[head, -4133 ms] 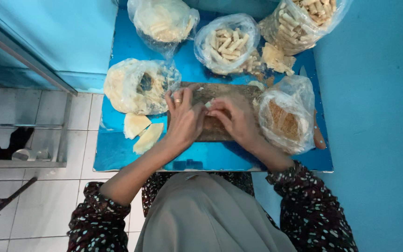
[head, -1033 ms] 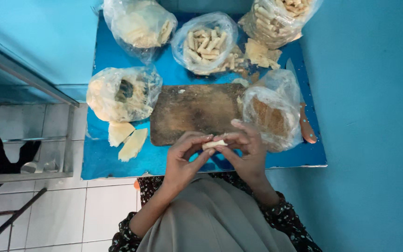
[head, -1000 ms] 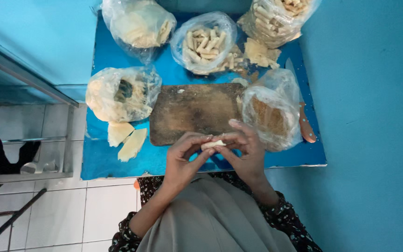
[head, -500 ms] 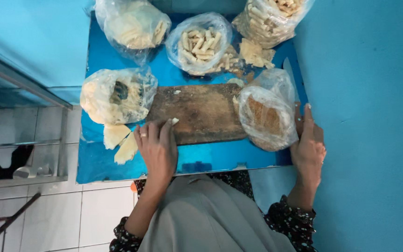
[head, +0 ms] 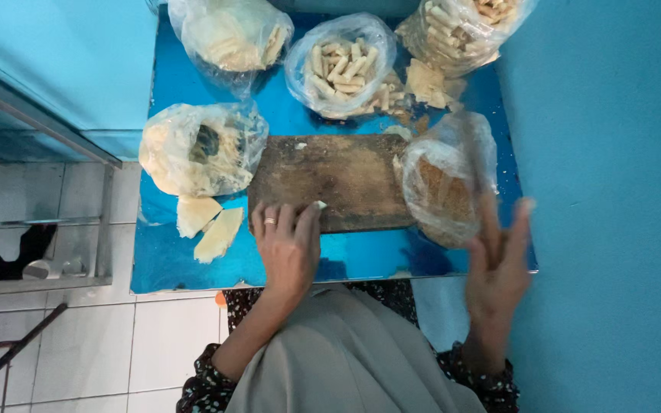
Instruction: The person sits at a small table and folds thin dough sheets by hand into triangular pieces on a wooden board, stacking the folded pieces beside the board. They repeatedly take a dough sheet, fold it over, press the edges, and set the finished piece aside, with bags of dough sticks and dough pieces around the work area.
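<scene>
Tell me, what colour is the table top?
Bright blue table top, seen best in the head view, under the wooden board.

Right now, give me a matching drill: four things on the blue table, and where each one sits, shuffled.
Things:
1. wooden board
2. left hand
3. bag of rolled sticks
4. two flat pale wedges

Places:
A. on the table's left side, near the front edge
B. middle of the table
C. back of the table, beyond the board
D. flat on the board's near edge

Pairs: 1-B, 2-D, 3-C, 4-A
</scene>
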